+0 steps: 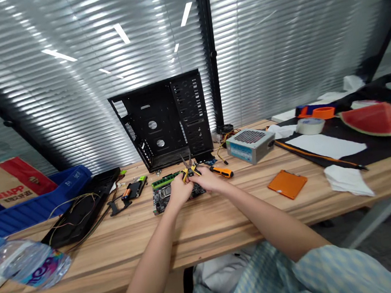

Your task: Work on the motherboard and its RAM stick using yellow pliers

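My left hand [180, 189] and right hand [204, 179] each grip a handle of the yellow-and-black long-nosed metal pliers [185, 174]: stiff, (I judge) light, best held there.

Ambient lighting: moderate. Daylight enters through the slatted blinds [99, 58], producing bright glare bands. White lamp reflections overlie the blinds. Shadows on the worktop [244, 197]: soft. Wide-angle distortion: verticals lean toward the frame edges. Right corners: darkened. Fine detail: slightly soft.

Light blue and pale yellow checked clothing with short sleeves [346, 268].
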Demonstrator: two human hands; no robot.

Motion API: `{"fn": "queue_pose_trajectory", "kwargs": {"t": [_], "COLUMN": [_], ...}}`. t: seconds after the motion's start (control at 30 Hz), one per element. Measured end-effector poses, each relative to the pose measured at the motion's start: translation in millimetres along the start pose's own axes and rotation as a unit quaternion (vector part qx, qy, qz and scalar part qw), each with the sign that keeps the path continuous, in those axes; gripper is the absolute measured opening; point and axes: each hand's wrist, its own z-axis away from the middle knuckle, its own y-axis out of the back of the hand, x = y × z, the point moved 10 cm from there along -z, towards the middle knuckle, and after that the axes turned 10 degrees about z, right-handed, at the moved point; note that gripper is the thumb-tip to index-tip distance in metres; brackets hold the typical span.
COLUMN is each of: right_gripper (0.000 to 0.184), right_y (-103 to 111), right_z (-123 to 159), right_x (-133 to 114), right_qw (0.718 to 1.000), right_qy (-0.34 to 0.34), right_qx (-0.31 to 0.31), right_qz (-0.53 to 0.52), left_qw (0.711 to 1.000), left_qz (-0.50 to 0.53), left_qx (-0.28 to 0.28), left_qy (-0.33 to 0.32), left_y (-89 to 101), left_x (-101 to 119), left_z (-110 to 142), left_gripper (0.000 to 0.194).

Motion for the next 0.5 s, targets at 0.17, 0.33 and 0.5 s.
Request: {"fn": "queue_pose_trajectory", "kwargs": {"t": [0.17, 0.33, 0.5], "right_gripper": [0.021, 0.018, 0.014], "right_y": [-3.4, -4.2, -5.8], "right_z": [-5.1, -3.1, -2.4], "right_x": [6.8, 8.1, 9.3], "right_qw": [1.000, 1.000, 1.000], "right_qy": [0.011, -0.003, -0.013], "right_qx": [-0.003, -0.015, -0.022], "right_qz": [0.011, 0.015, 0.018], "left_qw": [1.000, 1.000, 1.000], "left_qz": [-0.008, -0.008, 0.004], "left_qx": [-0.006, -0.009, -0.004], "left_qy": [0.009, 0.017, 0.022], "left_y": [-1.2, -1.3, -1.3], "left_x": [-1.7, -1.0, -3.1], "left_z": [0.3, 1.8, 1.2], "left_gripper": [0.012, 0.015, 0.018]}}
